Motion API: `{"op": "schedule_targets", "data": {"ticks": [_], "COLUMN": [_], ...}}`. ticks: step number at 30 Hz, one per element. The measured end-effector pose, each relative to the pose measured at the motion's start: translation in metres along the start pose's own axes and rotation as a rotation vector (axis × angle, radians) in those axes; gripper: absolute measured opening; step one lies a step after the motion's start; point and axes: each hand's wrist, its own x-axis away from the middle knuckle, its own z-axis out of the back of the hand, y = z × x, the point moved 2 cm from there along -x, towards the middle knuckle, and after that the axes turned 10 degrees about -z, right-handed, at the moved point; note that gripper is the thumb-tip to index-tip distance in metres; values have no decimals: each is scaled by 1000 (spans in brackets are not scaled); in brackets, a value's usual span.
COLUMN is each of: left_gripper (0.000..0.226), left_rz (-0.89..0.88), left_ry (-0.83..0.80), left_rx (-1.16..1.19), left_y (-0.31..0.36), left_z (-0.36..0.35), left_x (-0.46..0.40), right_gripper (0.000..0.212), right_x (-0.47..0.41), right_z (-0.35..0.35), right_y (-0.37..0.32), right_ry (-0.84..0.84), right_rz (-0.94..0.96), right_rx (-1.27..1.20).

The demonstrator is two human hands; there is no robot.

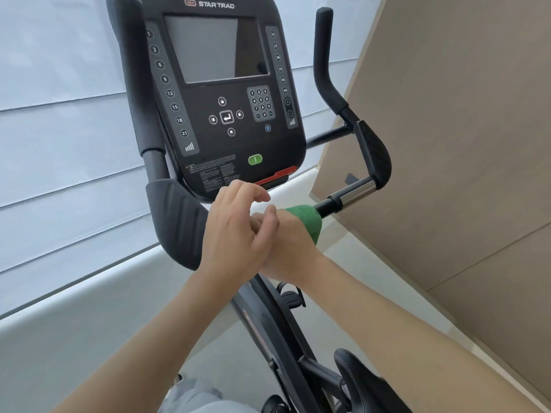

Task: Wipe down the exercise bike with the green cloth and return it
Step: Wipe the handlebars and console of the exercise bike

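Right hand (290,245) grips the green cloth (307,220), which is wrapped around the black handlebar (328,205) of the exercise bike (220,84), just below the console and beside the chrome section of the bar. Left hand (235,231) lies across the right hand, fingers loosely curled and holding nothing.

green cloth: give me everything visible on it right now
The green cloth looks like soft terry or microfibre, plain green, no print visible. It is bunched and wrapped round the black handlebar bar just below the console, beside the chrome sleeve. The right hand grips it round the bar, covering most of it; only the end nearest the chrome shows. The left hand lies across the right hand, fingers loose, apparently not touching the cloth.
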Motion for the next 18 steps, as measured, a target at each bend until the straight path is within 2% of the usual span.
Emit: {"op": "schedule_targets", "data": {"ticks": [2, 4, 5, 7, 10, 13, 18], "left_gripper": [15, 15, 16, 16, 15, 16, 17], "left_rz": [6, 5, 5, -1, -11, -9, -43], "left_ry": [-35, -49, -47, -43, -63, -86, -117], "left_rx": [-9, -11, -7, 0, -19, -47, -113], "left_y": [-2, -4, -5, -5, -5, -5, -4], "left_z": [0, 1, 1, 2, 0, -2, -6], "left_x": [0, 0, 0, 0, 0, 0, 1], "right_gripper": [5, 30, 35, 25, 10, 13, 17], "right_x": [-1, -1, -2, -3, -1, -3, 1], "right_z": [1, 2, 4, 4, 2, 4, -1], "right_y": [8, 24, 36, 62, 114, 166, 214], "right_ry": [-3, 24, 28, 38, 21, 7, -65], "right_rz": [44, 95, 95, 80, 54, 22, -29], "right_rx": [-9, -113, -174, -212, -135, -52, 20]}}
